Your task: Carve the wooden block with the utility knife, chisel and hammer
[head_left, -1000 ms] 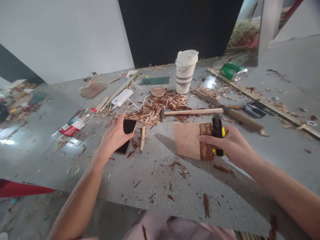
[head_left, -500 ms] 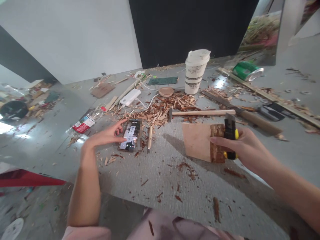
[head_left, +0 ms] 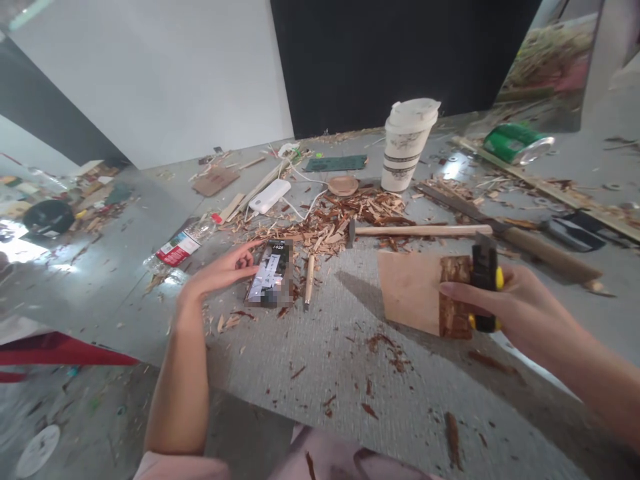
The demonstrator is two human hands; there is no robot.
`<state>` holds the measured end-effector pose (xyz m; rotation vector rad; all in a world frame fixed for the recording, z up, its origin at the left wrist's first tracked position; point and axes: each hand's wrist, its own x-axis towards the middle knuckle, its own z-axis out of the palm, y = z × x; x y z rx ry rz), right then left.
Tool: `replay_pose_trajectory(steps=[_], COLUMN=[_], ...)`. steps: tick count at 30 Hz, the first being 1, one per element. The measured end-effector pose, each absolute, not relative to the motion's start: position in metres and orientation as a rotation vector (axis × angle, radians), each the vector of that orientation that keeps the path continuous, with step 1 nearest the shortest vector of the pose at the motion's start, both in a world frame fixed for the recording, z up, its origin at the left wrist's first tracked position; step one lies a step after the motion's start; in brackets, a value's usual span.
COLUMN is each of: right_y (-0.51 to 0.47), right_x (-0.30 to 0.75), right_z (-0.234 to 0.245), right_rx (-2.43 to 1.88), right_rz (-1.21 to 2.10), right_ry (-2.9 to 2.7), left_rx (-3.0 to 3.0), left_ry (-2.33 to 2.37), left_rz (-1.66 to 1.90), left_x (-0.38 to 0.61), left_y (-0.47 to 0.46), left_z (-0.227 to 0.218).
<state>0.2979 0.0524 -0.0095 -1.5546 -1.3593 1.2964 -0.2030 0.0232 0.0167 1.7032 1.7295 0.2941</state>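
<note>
My left hand (head_left: 225, 272) reaches to the left side of a phone (head_left: 271, 268) with a lit screen lying on the table. Its fingers are apart, the index stretched toward the phone's top and the thumb at its left edge. My right hand (head_left: 523, 293) is closed round a pale flat piece of wood (head_left: 411, 290) with a strip of brown bark, thumb on the bark. The same hand also holds a black and yellow utility knife (head_left: 484, 283), its short blade pointing up. Between phone and wood lies a thin wooden-handled tool (head_left: 309, 280).
Behind the wood lies a hammer (head_left: 423, 231). Wood shavings (head_left: 333, 227) spread around a white power bank (head_left: 270, 196) with a cable. Farther back stand a paper cup (head_left: 407, 147) and, on its side, a green can (head_left: 515, 143). A saw-like tool (head_left: 540, 250) lies right.
The whole view has shifted slightly, so things sit farther right. My left thumb has drawn back from the phone's screen to its edge. My right hand keeps its hold on wood and knife.
</note>
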Motion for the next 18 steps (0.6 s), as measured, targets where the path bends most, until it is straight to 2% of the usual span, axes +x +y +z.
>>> replay_pose_trajectory(steps=[4, 18], right_y=[0.056, 0.055], right_x=[0.307, 0.306], right_z=[-0.019, -0.029], right_rx=[-1.568, -1.487], right_rz=[1.482, 1.345], right_ry=[-1.260, -1.347], left_rx=[1.710, 1.728], left_ry=[1.720, 1.738], left_rz=[0.291, 0.263], left_x=[-0.204, -0.206], left_y=[0.022, 0.019], left_z=[0.016, 0.015])
